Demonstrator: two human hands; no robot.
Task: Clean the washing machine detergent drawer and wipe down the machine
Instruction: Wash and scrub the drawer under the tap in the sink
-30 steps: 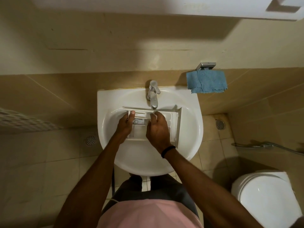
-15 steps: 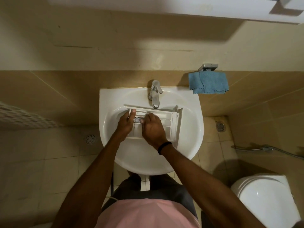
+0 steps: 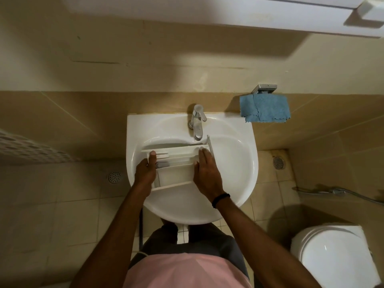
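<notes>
In the head view, the detergent drawer [image 3: 174,175] lies in the middle of the sink [image 3: 234,125] bowl, just below the faucet [image 3: 197,123]. Its front panel stands at the right end. Half a second ago it lay flatter; now its near side is tipped up.

The left hand [image 3: 145,173] grips the drawer's left end as before, thumb over the rim and the other fingers hidden. The right hand [image 3: 205,173] has moved from the middle compartments to the right end. Its fingers lie fairly straight on the drawer beside the panel.

A blue cloth [image 3: 265,108] hangs on the wall past the sink's far right corner, unmoved.
</notes>
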